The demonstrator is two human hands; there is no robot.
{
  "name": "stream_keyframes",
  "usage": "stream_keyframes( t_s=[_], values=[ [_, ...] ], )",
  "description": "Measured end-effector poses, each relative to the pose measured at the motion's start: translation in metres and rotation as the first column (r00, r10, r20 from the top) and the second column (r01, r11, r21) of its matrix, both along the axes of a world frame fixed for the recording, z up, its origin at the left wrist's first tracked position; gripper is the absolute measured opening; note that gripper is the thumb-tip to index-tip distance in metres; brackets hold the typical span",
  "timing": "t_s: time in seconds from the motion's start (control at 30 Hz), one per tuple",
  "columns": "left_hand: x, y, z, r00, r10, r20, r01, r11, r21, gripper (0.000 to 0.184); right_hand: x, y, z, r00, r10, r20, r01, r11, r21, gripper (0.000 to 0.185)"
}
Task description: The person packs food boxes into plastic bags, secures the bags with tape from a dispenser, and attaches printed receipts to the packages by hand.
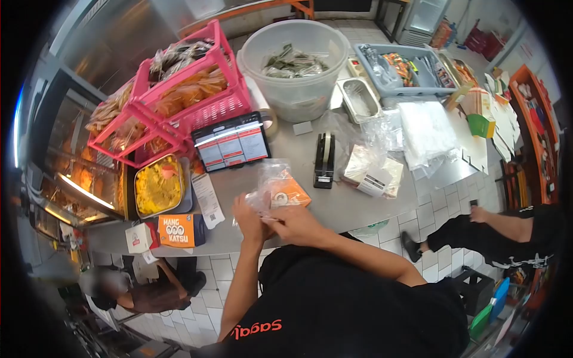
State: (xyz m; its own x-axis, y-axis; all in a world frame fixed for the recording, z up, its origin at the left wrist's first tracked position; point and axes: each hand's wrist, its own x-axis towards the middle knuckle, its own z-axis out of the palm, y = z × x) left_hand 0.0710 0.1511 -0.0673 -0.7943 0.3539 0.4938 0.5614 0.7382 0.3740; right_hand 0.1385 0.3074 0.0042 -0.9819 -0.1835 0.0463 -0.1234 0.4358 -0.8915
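Observation:
Both of my hands are close together at the front edge of the steel table. My left hand (248, 216) has its fingers closed on a clear plastic bag (258, 201). Beside it my right hand (287, 223) is also closed, its fingers at the lower edge of the same bag. Just beyond them lies an orange box (290, 192), with clear plastic (274, 171) lying over its far left part. What else may be inside the bag is too small to tell.
A tablet (231, 143), a tape dispenser (324, 160), pink crates (185, 98), a large clear tub (292, 71) and a tray of yellow food (158, 186) stand around. A Mang Katsu box (179, 231) is at left. Two other people are beyond the table's near edge.

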Motion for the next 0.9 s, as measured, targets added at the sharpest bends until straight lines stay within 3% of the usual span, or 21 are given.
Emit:
stream_keyframes(
  t_s=[0.03, 0.1, 0.17, 0.23, 0.37, 0.43, 0.67, 0.73, 0.77, 0.83, 0.87, 0.9],
  values=[
    [-0.003, -0.001, 0.005, 1.000, 0.015, 0.003, -0.015, 1.000, -0.005, 0.018, 0.007, 0.004, 0.003, 1.000, 0.015, 0.003, -0.015, 1.000, -0.005, 0.031],
    [-0.009, 0.003, 0.028, 0.985, -0.159, 0.073, 0.164, 0.983, -0.078, 0.024, 0.020, 0.014, 0.007, 0.997, -0.077, 0.019, 0.079, 0.982, -0.172, 0.029],
    [-0.020, 0.015, 0.048, 0.981, -0.191, 0.031, 0.192, 0.981, -0.002, 0.029, 0.032, 0.028, -0.006, 0.993, -0.118, -0.005, 0.115, 0.981, -0.157, 0.031],
    [-0.026, 0.014, 0.053, 0.902, -0.431, 0.030, 0.424, 0.895, 0.138, 0.030, 0.047, 0.041, -0.013, 0.982, -0.145, 0.117, 0.156, 0.984, -0.087, 0.034],
    [-0.040, 0.011, 0.037, 0.840, -0.495, 0.223, 0.505, 0.863, 0.012, 0.035, 0.057, 0.055, -0.031, 0.954, -0.066, 0.292, 0.090, 0.994, -0.069, 0.040],
    [-0.042, 0.020, 0.040, 0.870, -0.409, 0.274, 0.432, 0.902, -0.024, 0.029, 0.057, 0.053, -0.046, 0.987, -0.138, 0.077, 0.138, 0.990, 0.002, 0.046],
    [-0.039, 0.029, 0.040, 0.888, -0.361, 0.285, 0.368, 0.929, 0.029, 0.031, 0.048, 0.058, -0.049, 0.968, -0.239, -0.074, 0.243, 0.969, 0.050, 0.049],
    [-0.046, 0.025, 0.037, 0.843, -0.233, 0.484, 0.175, 0.971, 0.162, 0.025, 0.054, 0.056, -0.047, 0.938, -0.314, -0.148, 0.328, 0.942, 0.074, 0.049],
    [-0.045, 0.028, 0.062, 0.847, -0.229, 0.481, 0.170, 0.972, 0.163, 0.025, 0.059, 0.055, -0.044, 0.939, -0.308, -0.152, 0.322, 0.944, 0.074, 0.049],
    [-0.042, 0.031, 0.108, 0.664, -0.129, 0.737, -0.249, 0.891, 0.380, 0.029, 0.067, 0.055, -0.034, 0.918, -0.339, -0.205, 0.380, 0.899, 0.217, 0.059],
    [-0.054, 0.018, 0.094, 0.583, -0.168, 0.795, -0.320, 0.852, 0.414, 0.029, 0.067, 0.058, -0.027, 0.920, -0.333, -0.209, 0.375, 0.901, 0.218, 0.059],
    [-0.054, 0.017, 0.095, 0.585, -0.164, 0.794, -0.325, 0.850, 0.414, 0.029, 0.066, 0.060, -0.018, 0.922, -0.243, -0.302, 0.334, 0.895, 0.297, 0.064]
  ],
)
